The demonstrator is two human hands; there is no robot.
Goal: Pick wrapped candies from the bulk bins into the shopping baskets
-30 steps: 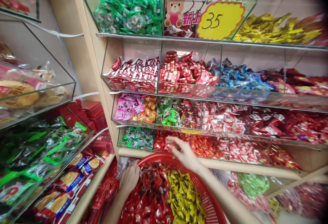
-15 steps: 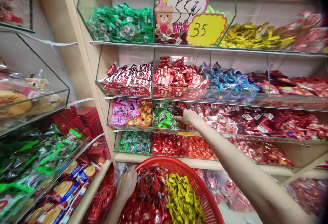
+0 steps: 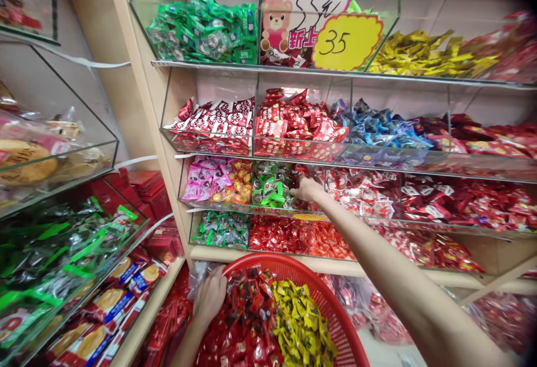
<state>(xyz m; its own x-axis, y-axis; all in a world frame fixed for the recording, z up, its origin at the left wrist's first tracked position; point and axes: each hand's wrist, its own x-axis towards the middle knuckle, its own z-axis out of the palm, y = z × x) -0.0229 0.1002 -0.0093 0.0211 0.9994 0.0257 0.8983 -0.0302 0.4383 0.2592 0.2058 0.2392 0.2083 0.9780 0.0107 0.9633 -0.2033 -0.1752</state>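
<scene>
A red plastic basket (image 3: 346, 305) stands low in front of me, heaped with dark red wrapped candies (image 3: 247, 322) and yellow wrapped candies (image 3: 302, 322). My left hand (image 3: 212, 294) is closed around the left part of its rim. My right hand (image 3: 308, 189) reaches into a clear shelf bin, over red-wrapped candies beside green-and-clear wrapped candies (image 3: 271, 185). Its thumb points left, apart from the fingers, whose tips are partly hidden among the candies. I see nothing held in it.
Clear-fronted bins of wrapped sweets fill the shelves (image 3: 293, 157) ahead. A yellow price tag (image 3: 348, 42) hangs on the upper bin. At left are bins with green packets (image 3: 62, 255) and packaged biscuits (image 3: 111, 302). Bagged goods (image 3: 386, 316) lie beneath the lowest shelf.
The view has shifted slightly, so the shelves sit a little further right and higher. My right hand stays in the same bin, and my left hand stays on the basket rim.
</scene>
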